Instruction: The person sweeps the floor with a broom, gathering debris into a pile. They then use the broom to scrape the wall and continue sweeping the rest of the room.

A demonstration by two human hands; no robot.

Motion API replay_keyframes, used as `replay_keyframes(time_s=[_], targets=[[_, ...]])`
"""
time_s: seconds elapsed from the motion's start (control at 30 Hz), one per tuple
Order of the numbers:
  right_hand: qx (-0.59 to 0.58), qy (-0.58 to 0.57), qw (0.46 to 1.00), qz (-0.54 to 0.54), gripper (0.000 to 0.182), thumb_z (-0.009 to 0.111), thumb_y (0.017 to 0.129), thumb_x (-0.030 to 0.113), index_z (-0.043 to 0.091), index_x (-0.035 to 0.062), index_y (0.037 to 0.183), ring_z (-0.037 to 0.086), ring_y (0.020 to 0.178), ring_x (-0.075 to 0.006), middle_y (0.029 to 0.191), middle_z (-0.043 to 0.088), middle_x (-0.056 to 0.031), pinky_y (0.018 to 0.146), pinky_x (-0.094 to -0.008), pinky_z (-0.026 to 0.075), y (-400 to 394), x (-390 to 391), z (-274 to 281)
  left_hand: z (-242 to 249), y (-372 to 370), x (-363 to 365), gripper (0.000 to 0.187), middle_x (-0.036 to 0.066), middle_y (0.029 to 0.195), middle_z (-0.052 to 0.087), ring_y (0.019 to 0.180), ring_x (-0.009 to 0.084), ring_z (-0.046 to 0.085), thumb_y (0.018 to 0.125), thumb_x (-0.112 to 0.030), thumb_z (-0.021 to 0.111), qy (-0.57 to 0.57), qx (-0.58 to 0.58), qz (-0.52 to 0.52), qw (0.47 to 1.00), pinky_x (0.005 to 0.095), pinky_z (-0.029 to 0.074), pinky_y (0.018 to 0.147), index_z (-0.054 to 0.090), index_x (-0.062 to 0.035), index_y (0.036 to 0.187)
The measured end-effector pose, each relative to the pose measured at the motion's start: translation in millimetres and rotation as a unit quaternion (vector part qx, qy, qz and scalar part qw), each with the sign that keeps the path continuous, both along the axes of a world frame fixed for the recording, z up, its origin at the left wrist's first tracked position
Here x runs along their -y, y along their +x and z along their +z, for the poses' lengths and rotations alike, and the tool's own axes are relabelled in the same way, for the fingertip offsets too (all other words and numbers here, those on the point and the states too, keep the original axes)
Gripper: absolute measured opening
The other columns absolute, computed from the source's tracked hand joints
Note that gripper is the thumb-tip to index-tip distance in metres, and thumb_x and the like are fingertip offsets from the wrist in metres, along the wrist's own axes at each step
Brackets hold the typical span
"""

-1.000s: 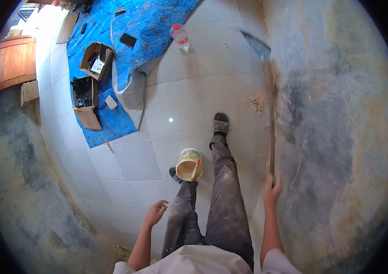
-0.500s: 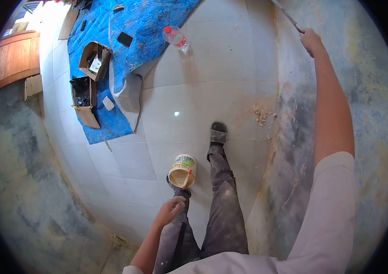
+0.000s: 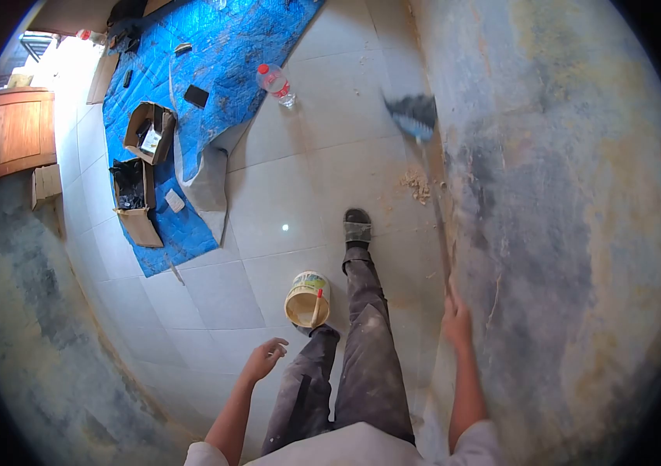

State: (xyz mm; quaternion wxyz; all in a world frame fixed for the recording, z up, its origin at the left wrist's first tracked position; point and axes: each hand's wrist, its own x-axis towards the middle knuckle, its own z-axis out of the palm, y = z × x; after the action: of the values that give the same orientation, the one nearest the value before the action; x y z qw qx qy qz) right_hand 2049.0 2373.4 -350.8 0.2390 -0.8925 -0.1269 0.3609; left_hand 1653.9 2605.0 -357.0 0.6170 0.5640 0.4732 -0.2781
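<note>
My right hand is wrapped round the long thin handle of a broom, low beside the right wall. The broom's dark, blue-edged head is smeared by motion and sits near the foot of the wall, beyond a small heap of pale debris. Its handle runs down along the wall's base to my hand. My left hand hangs in the air with nothing in it, fingers loosely bent and apart. A bucket with a red-tipped tool leaning in it stands close to that hand, by my left foot.
A blue tarp covers the floor at upper left, bearing open cardboard boxes and a dark flat object. A plastic bottle with a red cap lies at its edge. Patchy walls rise on both sides.
My right hand has come down and back from high along the right wall, and the broom head is now in view. My left hand has shifted slightly left. The view has tilted a little.
</note>
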Motion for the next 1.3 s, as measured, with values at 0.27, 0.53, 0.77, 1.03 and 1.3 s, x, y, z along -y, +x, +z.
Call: replay_keyframes(time_s=[0.27, 0.53, 0.77, 1.03, 1.3], targets=[[-0.130, -0.097, 0.963, -0.213, 0.041, 0.048, 0.090, 0.018, 0.047, -0.0043, 0.124, 0.048, 0.053, -0.0111, 0.076, 0.058, -0.0089, 0.048, -0.0259, 0.038, -159, 81, 107, 10, -114, 32, 0.023, 0.012, 0.086, 0.066, 0.082, 0.0209, 0.064, 0.085, -0.009, 0.048, 0.009, -0.042, 0.008, 0.999, 0.0328, 0.049, 0.076, 0.057, -0.0053, 0.106], [0.111, 0.103, 0.986, -0.071, 0.038, 0.052, 0.089, 0.019, 0.052, -0.0075, 0.116, 0.058, 0.086, -0.0207, 0.099, 0.062, -0.0157, 0.077, -0.0301, 0.044, 17, -89, 34, 1, -108, 40, 0.025, 0.012, 0.085, 0.066, 0.082, 0.0216, 0.064, 0.084, -0.015, 0.050, -0.048, -0.153, -0.006, 0.987, 0.0332, 0.049, 0.075, 0.058, -0.0057, 0.105], [0.217, 0.048, 0.973, 0.069, 0.047, 0.046, 0.090, 0.039, 0.052, 0.0046, 0.122, 0.062, 0.068, -0.0269, 0.081, 0.064, -0.0149, 0.066, -0.0378, 0.049, 312, -331, -69, 27, 61, -21, 0.023, 0.007, 0.087, 0.062, 0.086, 0.0163, 0.060, 0.087, -0.009, 0.047, -0.016, 0.003, 0.123, 0.992, 0.0308, 0.048, 0.078, 0.057, -0.0044, 0.108], [0.108, -0.077, 0.991, 0.018, 0.044, 0.041, 0.090, 0.035, 0.058, -0.0050, 0.097, 0.058, 0.050, -0.0266, 0.067, 0.059, -0.0152, 0.049, -0.0369, 0.047, 424, -424, -95, 5, 103, -8, 0.020, 0.008, 0.093, 0.061, 0.086, 0.0147, 0.058, 0.091, -0.011, 0.045, -0.025, -0.004, 0.158, 0.987, 0.0303, 0.046, 0.080, 0.056, -0.0006, 0.103], [0.251, -0.142, 0.937, 0.197, 0.052, 0.029, 0.094, 0.040, 0.053, -0.0031, 0.108, 0.051, 0.097, -0.0464, 0.103, 0.055, -0.0295, 0.081, -0.0494, 0.041, 378, -193, -106, 14, 47, 25, 0.021, 0.013, 0.085, 0.064, 0.086, 0.0217, 0.064, 0.087, -0.010, 0.048, -0.037, -0.060, 0.131, 0.989, 0.0337, 0.049, 0.078, 0.057, -0.0036, 0.105]])
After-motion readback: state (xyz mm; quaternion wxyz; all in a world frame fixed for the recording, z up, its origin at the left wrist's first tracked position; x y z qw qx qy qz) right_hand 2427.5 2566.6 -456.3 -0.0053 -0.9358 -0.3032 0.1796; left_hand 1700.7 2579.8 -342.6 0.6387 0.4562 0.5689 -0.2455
